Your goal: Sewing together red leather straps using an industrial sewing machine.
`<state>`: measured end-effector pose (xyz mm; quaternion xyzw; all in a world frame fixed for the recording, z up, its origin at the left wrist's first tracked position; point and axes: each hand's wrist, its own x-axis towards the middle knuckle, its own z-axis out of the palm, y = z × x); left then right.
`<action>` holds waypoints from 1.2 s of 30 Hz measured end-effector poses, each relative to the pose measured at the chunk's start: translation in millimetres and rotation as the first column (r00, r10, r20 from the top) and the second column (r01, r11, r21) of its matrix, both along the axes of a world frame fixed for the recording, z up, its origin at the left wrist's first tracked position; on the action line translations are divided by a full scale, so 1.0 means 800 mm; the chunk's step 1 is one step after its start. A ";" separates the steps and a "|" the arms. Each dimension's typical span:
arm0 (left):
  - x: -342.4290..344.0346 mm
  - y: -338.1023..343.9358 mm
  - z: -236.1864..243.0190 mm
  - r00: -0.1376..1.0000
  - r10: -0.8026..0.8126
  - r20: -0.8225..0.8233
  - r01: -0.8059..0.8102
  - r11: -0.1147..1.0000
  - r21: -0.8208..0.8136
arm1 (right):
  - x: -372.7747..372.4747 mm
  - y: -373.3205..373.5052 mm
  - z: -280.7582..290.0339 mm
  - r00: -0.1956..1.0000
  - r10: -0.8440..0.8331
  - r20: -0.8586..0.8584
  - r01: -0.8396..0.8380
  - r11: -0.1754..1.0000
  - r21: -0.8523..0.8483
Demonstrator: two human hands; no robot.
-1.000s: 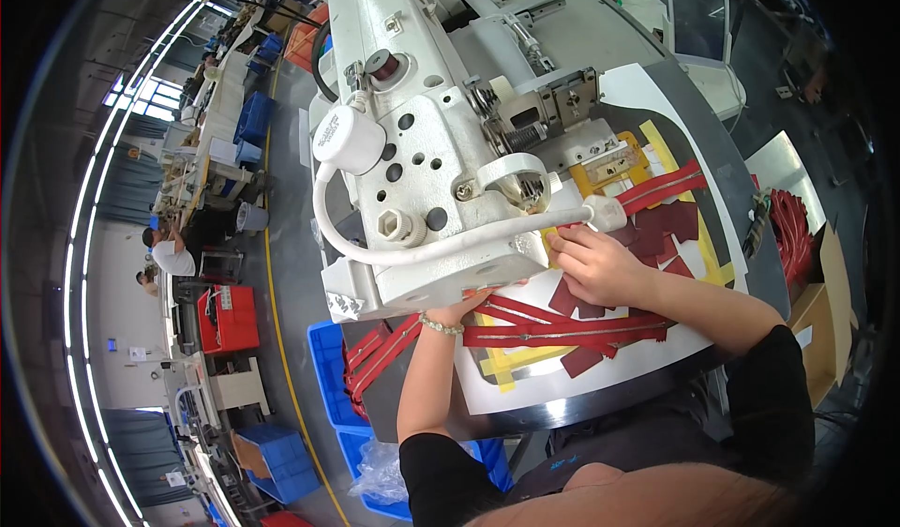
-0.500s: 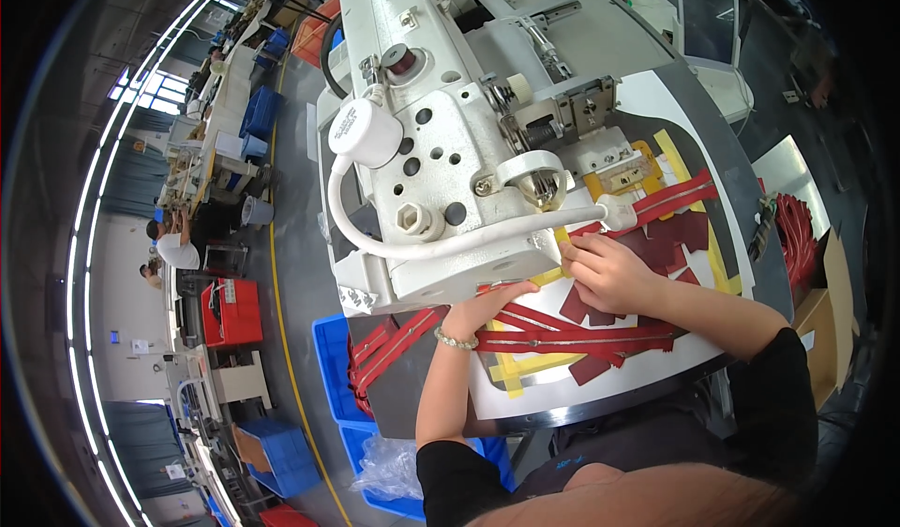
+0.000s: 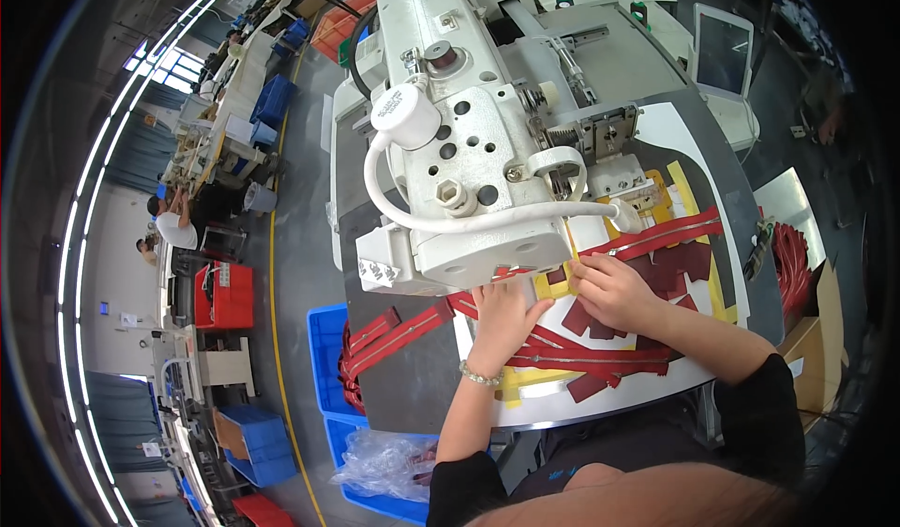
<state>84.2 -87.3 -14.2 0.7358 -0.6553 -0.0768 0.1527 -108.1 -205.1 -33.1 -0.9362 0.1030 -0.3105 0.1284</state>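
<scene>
My left hand lies flat beneath the front of a white sewing machine head, thumb spread away from the fingers. Its fingertips are partly hidden by the machine, beside a yellow-edged piece. My right hand is closed, thumb and fingers pinched at a thin yellow edge below the needle area; what they grip is too small to make out. A long red zipper runs behind the right hand. More red zippers cross the white sheet near my wrists, among dark red fabric pieces.
Red zippers hang off the left table edge over a blue bin; another holds clear plastic wrap. At right are a red zipper bundle and a cardboard box. A white hose loops across the machine head.
The view has shifted, so the machine appears farther right. My left hand's thumb has spread, and more of that hand shows. My right hand keeps its pinch near the yellow edge.
</scene>
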 end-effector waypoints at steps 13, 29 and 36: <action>-0.007 0.006 -0.018 0.993 0.069 0.099 -0.052 0.984 -0.169 | 0.006 -0.011 0.044 0.997 -0.071 -0.018 0.069 0.993 -0.091; -0.009 0.006 -0.017 0.981 0.089 0.173 -0.033 0.952 -0.306 | 0.020 -0.047 0.032 0.923 -0.267 -0.276 0.276 0.961 -0.009; -0.012 0.006 -0.021 0.987 0.078 0.140 -0.041 0.967 -0.252 | 0.021 -0.049 0.025 0.955 -0.077 -0.285 0.103 0.992 0.076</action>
